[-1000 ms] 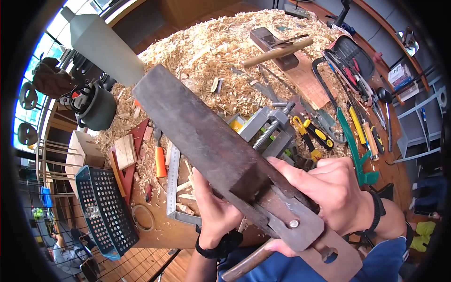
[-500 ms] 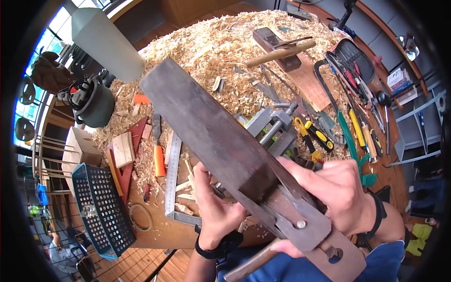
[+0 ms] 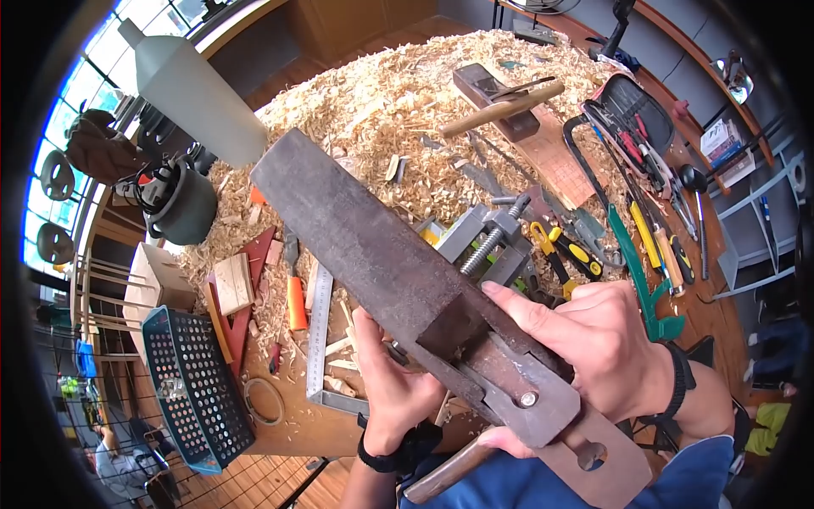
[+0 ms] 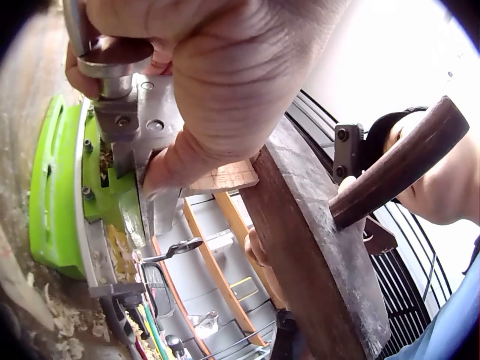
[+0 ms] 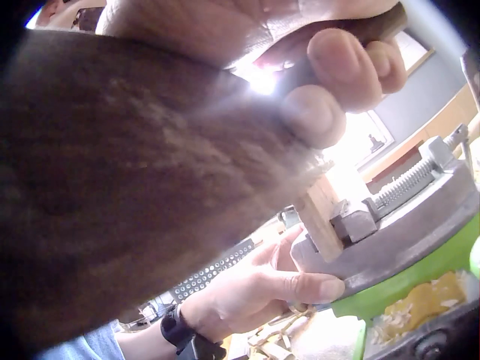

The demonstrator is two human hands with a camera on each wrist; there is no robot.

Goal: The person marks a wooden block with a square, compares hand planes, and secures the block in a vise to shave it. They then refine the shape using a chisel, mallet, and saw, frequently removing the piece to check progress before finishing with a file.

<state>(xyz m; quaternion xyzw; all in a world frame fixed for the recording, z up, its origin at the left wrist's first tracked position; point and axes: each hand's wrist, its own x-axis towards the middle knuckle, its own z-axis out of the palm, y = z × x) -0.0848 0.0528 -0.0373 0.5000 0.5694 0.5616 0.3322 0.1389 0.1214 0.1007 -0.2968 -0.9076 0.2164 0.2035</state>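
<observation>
My right hand (image 3: 606, 343) holds a dark wooden hand plane (image 3: 356, 242) slantwise above the bench, forefinger along its side. The plane's metal blade and cap iron (image 3: 530, 394) face up at the near end, and a rod-like cross handle (image 3: 449, 473) juts out below. Under the plane, my left hand (image 3: 394, 390) is partly covered. The right wrist view has its thumb lying along the grey metal vise (image 5: 405, 232), the other fingers behind. A small light wood piece (image 5: 320, 221) stands between the vise jaws. Green parts (image 4: 56, 187) of the vise show in the left wrist view.
Wood shavings (image 3: 365, 110) heap across the back of the bench. A second plane (image 3: 496, 97) rests on a board there. Pliers (image 3: 585, 254) and a green-handled saw (image 3: 636, 280) lie right; a steel square (image 3: 318, 339), an orange-handled chisel (image 3: 296, 301) and a perforated basket (image 3: 195, 390) are left.
The head view has shifted slightly up and back down. Both hands keep their hold, and the plane stays at nearly the same slant over the vise.
</observation>
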